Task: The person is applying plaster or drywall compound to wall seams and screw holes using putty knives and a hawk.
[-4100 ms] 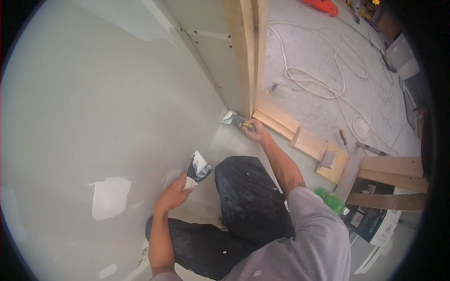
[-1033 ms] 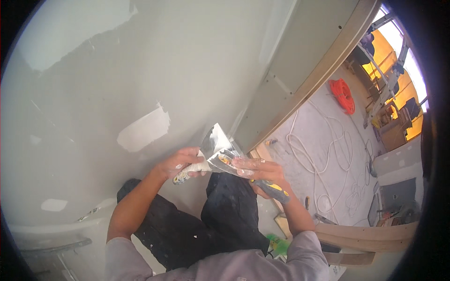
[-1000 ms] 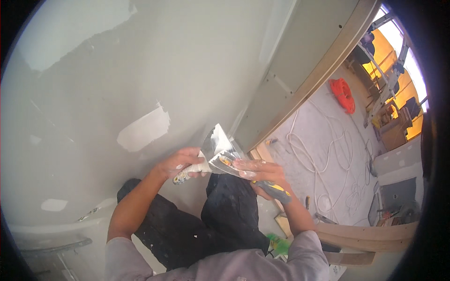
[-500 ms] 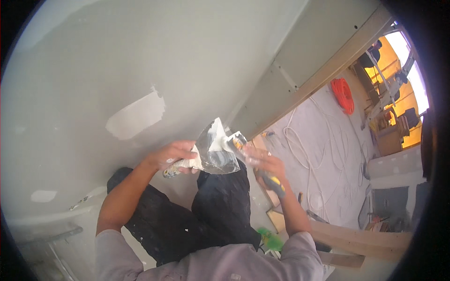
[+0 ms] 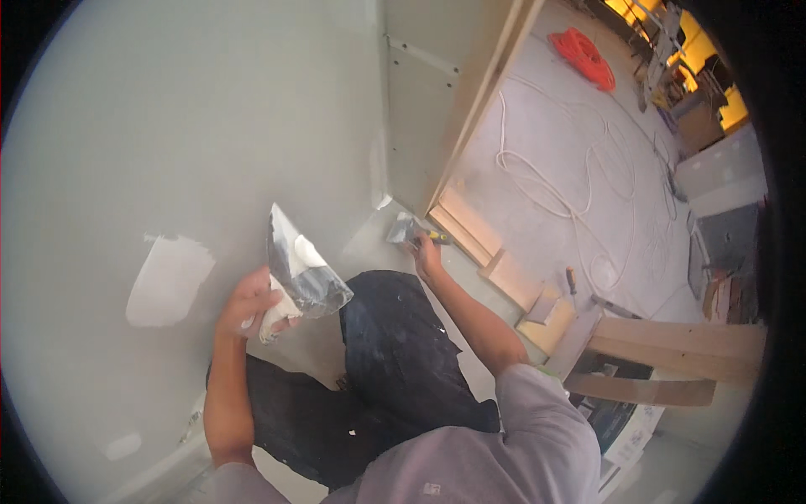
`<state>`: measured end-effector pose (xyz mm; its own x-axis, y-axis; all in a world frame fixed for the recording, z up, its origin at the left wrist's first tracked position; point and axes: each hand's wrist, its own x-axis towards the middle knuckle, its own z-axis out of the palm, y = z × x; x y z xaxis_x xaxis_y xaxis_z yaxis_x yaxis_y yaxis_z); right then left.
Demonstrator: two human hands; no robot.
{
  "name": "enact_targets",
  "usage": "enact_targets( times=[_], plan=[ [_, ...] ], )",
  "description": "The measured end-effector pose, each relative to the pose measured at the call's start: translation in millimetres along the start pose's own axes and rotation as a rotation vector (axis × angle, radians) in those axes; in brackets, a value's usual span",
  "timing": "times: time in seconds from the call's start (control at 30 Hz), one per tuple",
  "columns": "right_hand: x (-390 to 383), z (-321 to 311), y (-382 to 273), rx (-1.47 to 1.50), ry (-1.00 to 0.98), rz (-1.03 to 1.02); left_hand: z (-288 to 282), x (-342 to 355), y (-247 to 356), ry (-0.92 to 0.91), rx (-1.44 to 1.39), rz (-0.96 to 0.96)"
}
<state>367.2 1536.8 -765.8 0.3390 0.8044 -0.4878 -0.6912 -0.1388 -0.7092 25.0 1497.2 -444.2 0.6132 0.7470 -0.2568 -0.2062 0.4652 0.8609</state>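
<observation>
My left hand (image 5: 252, 302) is closed round the handle of a wide putty knife (image 5: 315, 290), its metal blade tilted up and carrying a lump of white joint compound (image 5: 304, 254). Farther off to the right, my right hand (image 5: 426, 250) grips a smaller putty knife (image 5: 405, 228) with a yellow and dark handle. Its blade is low, by the foot of the drywall corner (image 5: 384, 200); whether it touches the surface I cannot tell. A pale patch of compound (image 5: 170, 281) marks the drywall left of my left hand.
A timber-edged wall end (image 5: 483, 109) rises ahead on the right, with wooden boards (image 5: 470, 228) along its base. Beyond lie a white cable (image 5: 554, 197) and an orange coiled hose (image 5: 582, 57) on the floor. Timber planks (image 5: 672, 349) jut out at the right. My knees (image 5: 390, 311) are bent below.
My right hand has moved from beside the wide knife's blade to the corner ahead, taking the smaller knife with it. My left hand has drawn left with the wide knife. The view has turned right.
</observation>
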Motion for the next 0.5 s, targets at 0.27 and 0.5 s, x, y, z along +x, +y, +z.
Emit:
enact_targets(
  times=[0.27, 0.5],
  plan=[
    [79.7, 21.4, 51.7, 0.392, 0.063, 0.038, -16.0, -5.5, -8.2, 0.018, -0.022, -0.044],
    [74.7, 39.5, 76.8, 0.408, 0.114, 0.099, -17.6, -13.2, -4.6, 0.038, -0.016, -0.032]
  ],
)
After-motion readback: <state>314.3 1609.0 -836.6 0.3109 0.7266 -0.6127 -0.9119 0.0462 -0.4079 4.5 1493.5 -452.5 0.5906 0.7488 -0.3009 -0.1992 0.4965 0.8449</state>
